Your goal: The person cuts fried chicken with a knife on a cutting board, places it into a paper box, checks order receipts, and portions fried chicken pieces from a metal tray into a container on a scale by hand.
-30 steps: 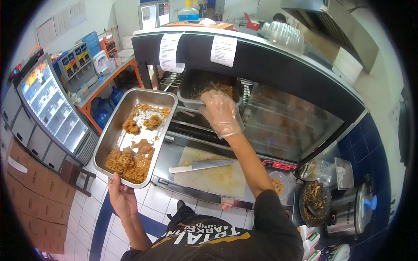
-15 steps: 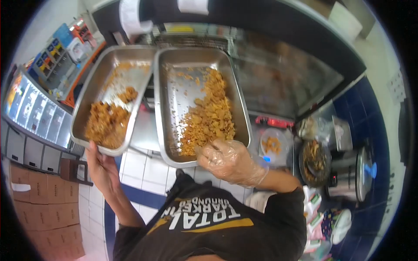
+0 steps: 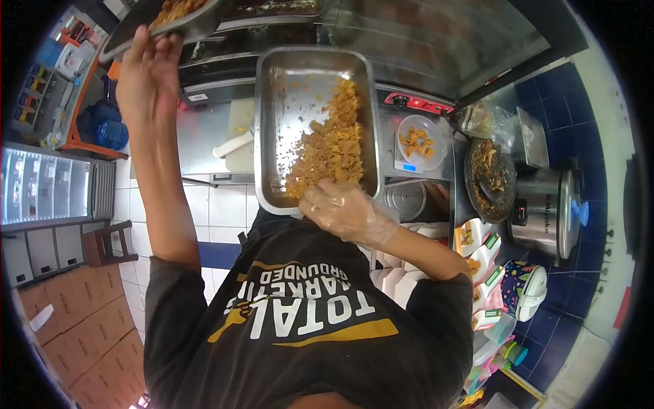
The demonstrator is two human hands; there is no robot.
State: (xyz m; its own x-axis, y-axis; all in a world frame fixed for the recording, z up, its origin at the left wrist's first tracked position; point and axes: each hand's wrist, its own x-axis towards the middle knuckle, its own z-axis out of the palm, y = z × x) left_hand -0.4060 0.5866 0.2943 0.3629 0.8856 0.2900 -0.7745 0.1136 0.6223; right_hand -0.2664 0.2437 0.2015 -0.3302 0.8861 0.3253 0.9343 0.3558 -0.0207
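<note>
My left hand is raised at the upper left, its fingers closed on the near edge of a metal tray that holds browned fried food. Most of that tray is cut off by the top of the view. In a clear plastic glove, my right hand grips the near rim of a second metal tray. Golden fried crumbs and chunks are heaped along this tray's right side and near end. Whether the gloved fingers also hold some crumbs, I cannot tell.
To the right, a plastic bowl of fried pieces rests on a scale with a lit display. Beyond it are a stone mortar and a steel cooker. A white-handled knife lies left of the tray. Filled paper boxes stand lower right.
My left hand has lifted its tray up and away to the upper left. The other tray, with my right hand at its near rim, now sits slightly higher in view.
</note>
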